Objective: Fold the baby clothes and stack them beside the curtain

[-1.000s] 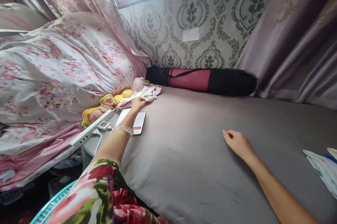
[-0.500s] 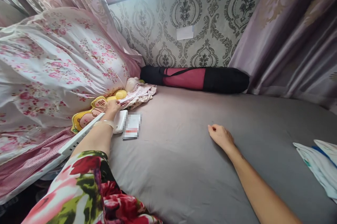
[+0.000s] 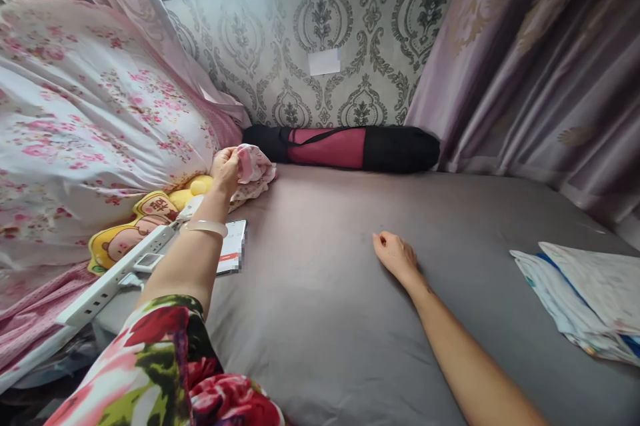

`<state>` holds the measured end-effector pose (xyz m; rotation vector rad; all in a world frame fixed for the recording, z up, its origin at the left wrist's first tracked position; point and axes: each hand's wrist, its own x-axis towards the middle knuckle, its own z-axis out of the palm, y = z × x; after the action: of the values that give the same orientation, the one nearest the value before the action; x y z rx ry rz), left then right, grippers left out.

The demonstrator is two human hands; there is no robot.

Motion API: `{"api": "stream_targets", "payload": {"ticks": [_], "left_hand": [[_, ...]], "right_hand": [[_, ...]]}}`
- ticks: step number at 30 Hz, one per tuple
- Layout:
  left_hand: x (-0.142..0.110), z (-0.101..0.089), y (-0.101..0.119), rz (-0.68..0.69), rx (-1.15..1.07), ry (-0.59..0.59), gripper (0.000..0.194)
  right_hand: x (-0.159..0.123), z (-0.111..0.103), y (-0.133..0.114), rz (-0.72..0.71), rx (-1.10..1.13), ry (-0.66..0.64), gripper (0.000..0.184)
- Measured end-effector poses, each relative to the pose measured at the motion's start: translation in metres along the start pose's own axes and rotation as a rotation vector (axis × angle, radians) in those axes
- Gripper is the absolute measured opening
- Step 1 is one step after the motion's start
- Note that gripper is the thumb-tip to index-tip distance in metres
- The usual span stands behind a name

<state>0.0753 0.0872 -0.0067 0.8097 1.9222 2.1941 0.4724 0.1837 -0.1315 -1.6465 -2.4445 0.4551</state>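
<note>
My left hand (image 3: 227, 166) pinches the edge of a pink and white cloth (image 3: 257, 163) and holds part of it up. The cloth's lower folds rest on the grey sheet (image 3: 320, 246). Beneath my left forearm lies a phone (image 3: 234, 249) with a lit white screen, partly hidden by the arm. A yellow plush cushion (image 3: 120, 243) sits just left of that arm. My right hand (image 3: 396, 256) rests loosely curled on the sheet, and nothing shows in its fingers.
A black and red long bag (image 3: 327, 148) lies along the patterned wall. Folded white cloths (image 3: 580, 299) are stacked at the right. A white power strip (image 3: 117, 276) runs along the bed's left side, below a floral-covered bundle (image 3: 100, 106).
My left hand has lifted the cloth's edge upward and away from the bed. My right hand stays resting on the sheet. The view has turned slightly right.
</note>
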Motion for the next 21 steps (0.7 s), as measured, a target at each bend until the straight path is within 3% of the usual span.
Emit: {"api": "stream_targets", "payload": {"ticks": [4, 10, 13, 15, 18, 21], "left_hand": [[-0.027, 0.046, 0.012, -0.022, -0.273, -0.272, 0.025], [-0.091, 0.1, 0.032, -0.123, -0.308, -0.609, 0.023], [-0.127, 0.116, 0.044, -0.181, -0.265, -0.784, 0.025], [-0.149, 0.124, 0.053, -0.201, -0.224, -0.896, 0.026], [-0.178, 0.132, 0.065, -0.191, -0.204, -1.059, 0.027], [-0.199, 0.14, 0.073, -0.169, -0.258, -1.189, 0.028]], "right_hand": [[-0.001, 0.0, 0.002, 0.007, 0.051, 0.025, 0.038], [0.007, 0.004, 0.014, -0.053, 0.345, 0.044, 0.034], [0.012, 0.002, 0.018, -0.155, 0.655, 0.13, 0.03], [0.013, -0.004, 0.018, -0.251, 0.802, 0.211, 0.039], [0.009, -0.018, 0.013, -0.431, 0.885, 0.248, 0.058], [0.001, -0.032, 0.007, -0.535, 0.846, 0.219, 0.055]]}}
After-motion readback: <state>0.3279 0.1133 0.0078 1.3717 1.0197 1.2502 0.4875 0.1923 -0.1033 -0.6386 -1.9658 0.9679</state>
